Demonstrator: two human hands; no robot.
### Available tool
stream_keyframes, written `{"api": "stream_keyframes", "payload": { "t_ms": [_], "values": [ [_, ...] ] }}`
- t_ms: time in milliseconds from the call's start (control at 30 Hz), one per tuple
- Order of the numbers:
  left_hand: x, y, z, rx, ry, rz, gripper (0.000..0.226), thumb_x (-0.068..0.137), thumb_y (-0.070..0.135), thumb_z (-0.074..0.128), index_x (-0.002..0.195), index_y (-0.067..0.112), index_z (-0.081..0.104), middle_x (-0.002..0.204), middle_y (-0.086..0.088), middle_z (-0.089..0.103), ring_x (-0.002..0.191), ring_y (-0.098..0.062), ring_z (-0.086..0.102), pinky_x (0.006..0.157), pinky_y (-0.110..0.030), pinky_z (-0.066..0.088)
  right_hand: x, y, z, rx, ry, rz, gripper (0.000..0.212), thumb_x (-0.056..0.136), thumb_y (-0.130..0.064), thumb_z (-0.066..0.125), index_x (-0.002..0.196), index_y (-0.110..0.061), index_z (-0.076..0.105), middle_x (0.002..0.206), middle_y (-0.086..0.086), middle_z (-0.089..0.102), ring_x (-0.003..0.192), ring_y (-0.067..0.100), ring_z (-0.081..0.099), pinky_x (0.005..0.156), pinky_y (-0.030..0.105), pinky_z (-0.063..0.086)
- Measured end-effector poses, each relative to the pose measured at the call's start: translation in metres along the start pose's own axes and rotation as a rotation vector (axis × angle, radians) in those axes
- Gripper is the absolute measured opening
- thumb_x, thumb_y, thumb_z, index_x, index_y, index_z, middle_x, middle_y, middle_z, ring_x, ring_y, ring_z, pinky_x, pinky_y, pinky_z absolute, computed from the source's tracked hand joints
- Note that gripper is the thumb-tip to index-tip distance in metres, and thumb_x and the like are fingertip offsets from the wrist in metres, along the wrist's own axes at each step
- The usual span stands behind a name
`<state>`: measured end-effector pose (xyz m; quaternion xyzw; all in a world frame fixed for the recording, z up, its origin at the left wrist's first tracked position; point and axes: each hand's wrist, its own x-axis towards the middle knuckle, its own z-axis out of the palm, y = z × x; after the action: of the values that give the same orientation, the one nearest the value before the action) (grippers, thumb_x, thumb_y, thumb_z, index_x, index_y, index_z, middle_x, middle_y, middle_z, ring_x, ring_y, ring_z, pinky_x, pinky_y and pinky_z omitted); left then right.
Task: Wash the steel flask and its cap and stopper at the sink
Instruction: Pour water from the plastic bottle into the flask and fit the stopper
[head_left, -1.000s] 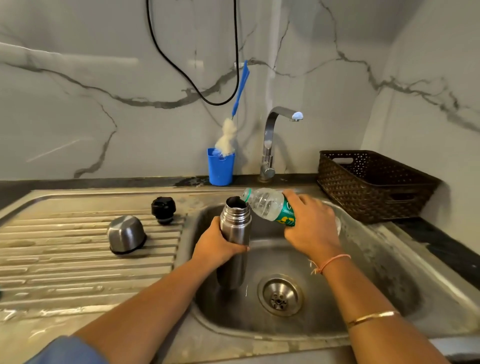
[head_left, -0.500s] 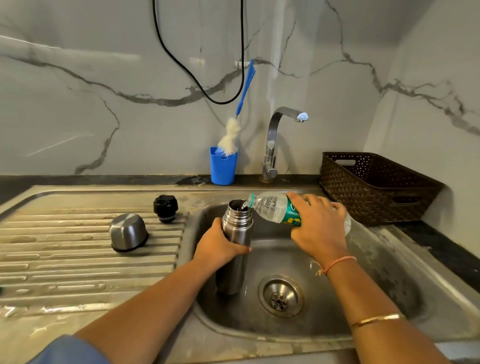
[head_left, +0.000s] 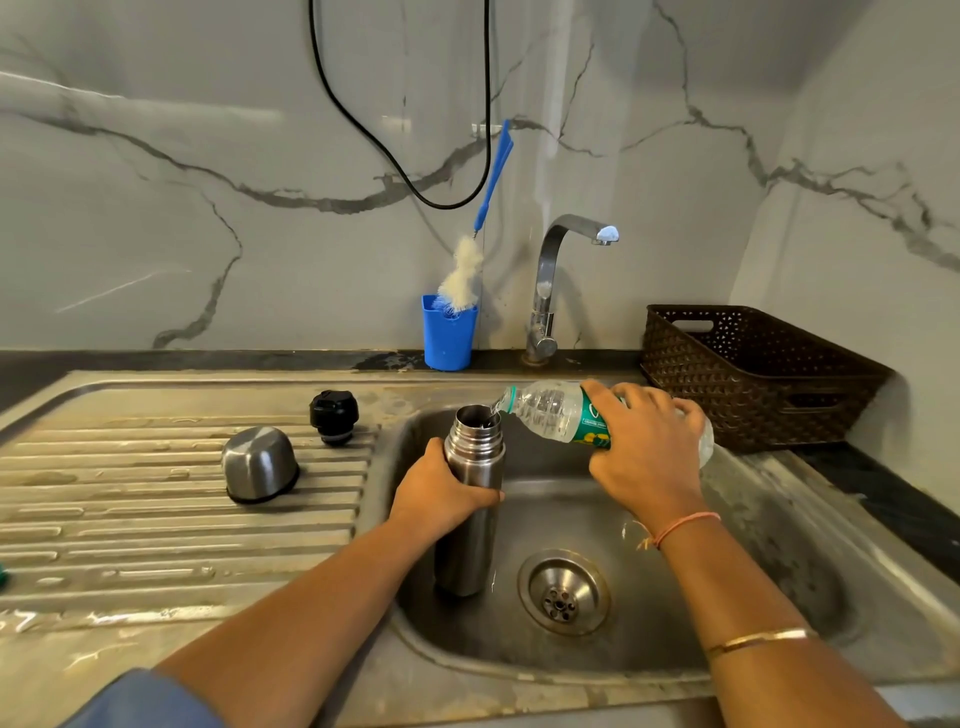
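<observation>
The left hand (head_left: 441, 493) covers the middle of the flask (head_left: 470, 551), whose inside is too dark to see. The right hand (head_left: 644, 447) hides the right end of the plastic bottle (head_left: 545, 408) and most of its unreadable green label. A green object (head_left: 2, 579) is cut off at the left edge, and the black cable (head_left: 363, 119) runs out past the top.

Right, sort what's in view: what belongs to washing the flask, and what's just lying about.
Job: flask, in left hand; water bottle, in right hand; cap; stopper; sink; probably bottle brush.
Lying about: basket; cable.
</observation>
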<state>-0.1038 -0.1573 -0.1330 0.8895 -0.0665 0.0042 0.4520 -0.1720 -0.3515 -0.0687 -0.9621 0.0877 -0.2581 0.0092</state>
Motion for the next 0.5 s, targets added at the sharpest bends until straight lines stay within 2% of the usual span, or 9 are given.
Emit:
{"api": "stream_keyframes", "payload": {
  "t_ms": [500],
  "values": [
    [0.0000, 0.0004, 0.0001, 0.036, 0.021, 0.018, 0.066, 0.060, 0.039, 0.085, 0.111, 0.022, 0.048, 0.109, 0.006, 0.061, 0.097, -0.014, 0.059, 0.082, -0.028, 0.047, -0.0001, 0.0001, 0.0012, -0.027, 0.056, -0.026, 0.072, 0.068, -0.019, 0.069, 0.136, -0.028, 0.048, 0.123, 0.002, 0.057, 0.118, 0.026, 0.046, 0.101, 0.050, 0.025]
  ]
}}
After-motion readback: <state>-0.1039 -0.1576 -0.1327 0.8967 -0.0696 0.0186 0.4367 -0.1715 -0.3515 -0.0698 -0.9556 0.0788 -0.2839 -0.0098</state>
